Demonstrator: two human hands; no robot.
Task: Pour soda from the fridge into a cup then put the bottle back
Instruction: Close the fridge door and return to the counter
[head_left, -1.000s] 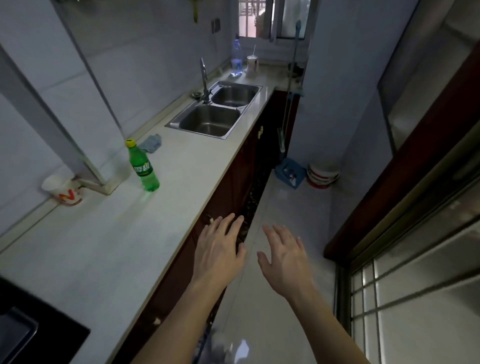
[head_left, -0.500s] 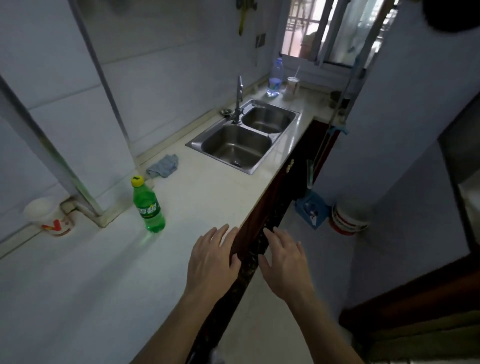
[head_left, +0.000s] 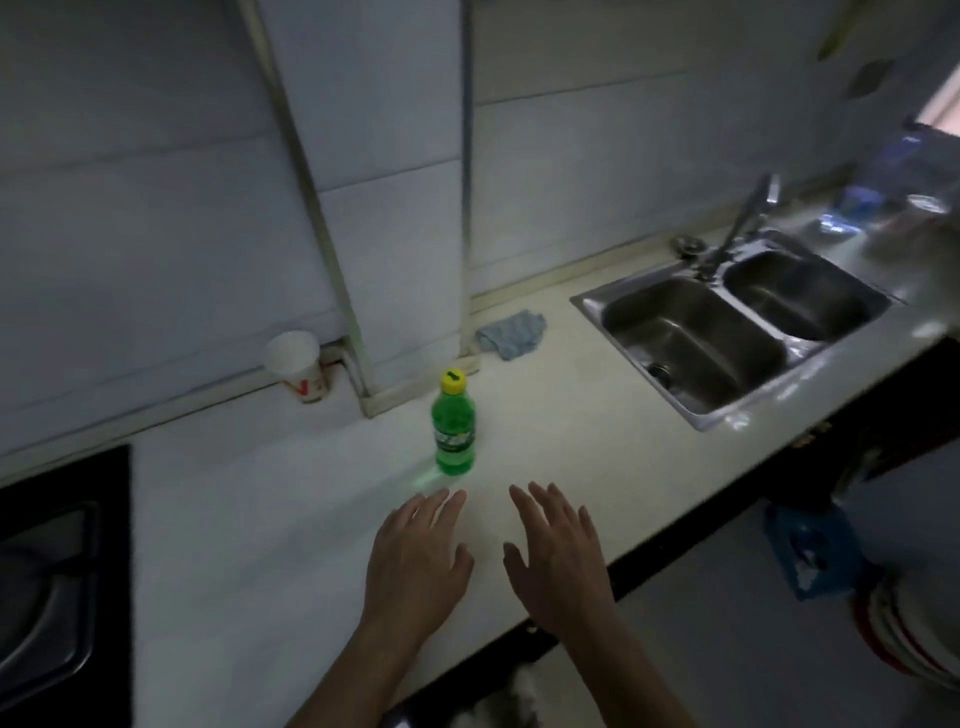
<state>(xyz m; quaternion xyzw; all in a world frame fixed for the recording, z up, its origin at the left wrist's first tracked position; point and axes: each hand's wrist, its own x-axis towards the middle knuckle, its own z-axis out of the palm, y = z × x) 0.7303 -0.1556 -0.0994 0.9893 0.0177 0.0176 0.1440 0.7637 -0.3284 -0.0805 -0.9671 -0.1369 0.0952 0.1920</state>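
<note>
Two hands: both of mine hover above the near part of the bench (head_left: 597, 447), palms down, side by side, apart from each other.
Left grip: my left hand (head_left: 418, 558) has its fingers straight and slightly spread; it holds nothing.
Right grip: my right hand (head_left: 556, 553) has its fingers straight and spread; it holds nothing.
Soda bottle: the green bottle (head_left: 453, 423) stands upright on the bench just beyond my left fingertips, not touched by either hand; its yellow cap (head_left: 453, 380) is on.
Cup: the white paper cup (head_left: 297, 366) with red markings stands upright farther back and to the left of the bottle, against the wall beside a white pipe (head_left: 311, 202).
Cloth: a blue-grey cloth (head_left: 511, 332) lies crumpled behind the bottle, near the wall.
Hob: a black hob (head_left: 57, 571) is set into the bench at far left.
Sink: a two-basin steel sink (head_left: 727, 332) sits to the right, well apart from the bottle, with a tap (head_left: 743, 223) behind it.
Far right: blurred items stand beyond the sink; I cannot tell what they are.
</note>
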